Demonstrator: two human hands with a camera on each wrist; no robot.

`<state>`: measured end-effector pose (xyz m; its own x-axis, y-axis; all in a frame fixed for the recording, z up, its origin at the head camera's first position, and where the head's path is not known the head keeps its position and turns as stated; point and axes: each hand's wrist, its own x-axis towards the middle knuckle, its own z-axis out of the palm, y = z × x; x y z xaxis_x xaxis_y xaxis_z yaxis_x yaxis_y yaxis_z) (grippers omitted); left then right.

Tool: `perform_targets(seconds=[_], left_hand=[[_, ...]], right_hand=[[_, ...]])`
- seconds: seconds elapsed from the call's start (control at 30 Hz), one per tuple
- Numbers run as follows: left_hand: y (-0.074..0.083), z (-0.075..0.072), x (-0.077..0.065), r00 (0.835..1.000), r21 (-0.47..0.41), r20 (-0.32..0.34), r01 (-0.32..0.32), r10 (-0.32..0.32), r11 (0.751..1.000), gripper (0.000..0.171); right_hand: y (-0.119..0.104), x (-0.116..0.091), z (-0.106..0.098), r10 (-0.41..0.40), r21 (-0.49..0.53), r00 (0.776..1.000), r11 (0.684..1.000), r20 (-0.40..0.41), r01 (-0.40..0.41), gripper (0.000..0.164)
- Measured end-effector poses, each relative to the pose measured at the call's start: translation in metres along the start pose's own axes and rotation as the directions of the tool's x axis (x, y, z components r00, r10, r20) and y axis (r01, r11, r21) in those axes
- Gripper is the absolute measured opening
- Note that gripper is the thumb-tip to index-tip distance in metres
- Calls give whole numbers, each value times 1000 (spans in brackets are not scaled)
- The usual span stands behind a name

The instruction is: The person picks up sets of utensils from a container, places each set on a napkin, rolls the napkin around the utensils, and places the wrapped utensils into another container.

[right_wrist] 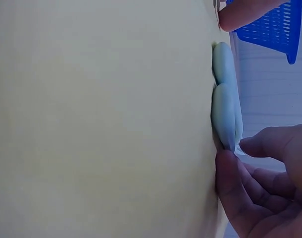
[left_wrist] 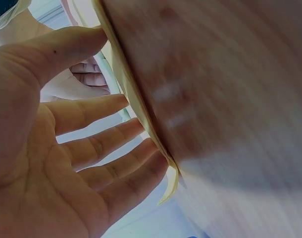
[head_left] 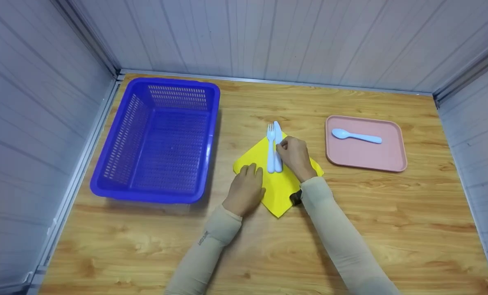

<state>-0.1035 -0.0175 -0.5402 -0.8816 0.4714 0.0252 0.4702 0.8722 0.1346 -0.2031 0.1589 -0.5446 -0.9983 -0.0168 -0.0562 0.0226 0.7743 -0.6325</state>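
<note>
A yellow napkin [head_left: 276,196] lies cornerwise on the wooden table in the head view. On it a light blue fork [head_left: 271,151] and a light blue knife [head_left: 278,128] lie side by side, fork on the left, tips pointing away. My right hand [head_left: 296,157] is at the knife's right side, thumb and forefinger pinching its edge. In the right wrist view, the rounded handle ends [right_wrist: 224,111] show close to those fingertips. My left hand [head_left: 246,188] rests on the napkin's left corner. Its spread, nearly straight fingertips [left_wrist: 136,126] touch the napkin's edge in the left wrist view.
A blue plastic basket [head_left: 207,164] with slotted walls stands on the left. At the right is a pink tray [head_left: 362,157] with a light blue spoon [head_left: 362,137] lying in it. Pale panel walls [head_left: 248,41] border the table at the back and both sides.
</note>
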Motion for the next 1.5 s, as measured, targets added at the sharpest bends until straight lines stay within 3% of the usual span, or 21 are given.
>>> perform_targets(seconds=[0.1, 0.17, 0.3, 0.4, 0.57, 0.77, 1.0, 1.23, 1.4, 1.5], left_hand=[[0, 0, 0, 999, -19, -38, -6, 6, 1000, 53], [2, -3, 2, 1000, -36, -27, 11, -12, 999, 54], [9, -12, 12, 997, -51, -77, 3, -7, 999, 51], [18, -21, 23, 993, -45, -118, -29, 24, 999, 48], [38, -31, 45, 986, -14, -130, -106, 103, 994, 48], [66, -22, 72, 979, 3, -74, -190, 190, 982, 50], [97, 0, 98, 958, 7, -84, -273, 273, 962, 43], [121, 12, 122, 952, 27, 4, -307, 307, 951, 45], [129, 18, 130, 947, 36, 90, -313, 309, 949, 47], [132, 18, 132, 944, 39, 112, -317, 311, 948, 48]], right_hand=[[1, 1, -3, -4, -3, 1000, 1000, 3, 4, 22], [2, 2, -8, -6, 0, 1000, 1000, 4, 6, 22], [4, 4, -26, -27, 18, 999, 999, -35, 28, 21], [8, 5, -45, -56, 10, 996, 998, -64, 57, 23], [26, 8, -80, -98, -17, 990, 995, -106, 97, 24], [60, 12, -114, -115, -103, 984, 990, -138, 102, 20], [108, 15, -133, -49, -239, 996, 971, -69, 31, 23], [138, 22, -145, -57, -358, 997, 933, -45, 37, 24], [150, 24, -147, -54, -419, 998, 907, -25, 39, 22], [154, 24, -149, -40, -416, 999, 909, -33, 23, 20]])
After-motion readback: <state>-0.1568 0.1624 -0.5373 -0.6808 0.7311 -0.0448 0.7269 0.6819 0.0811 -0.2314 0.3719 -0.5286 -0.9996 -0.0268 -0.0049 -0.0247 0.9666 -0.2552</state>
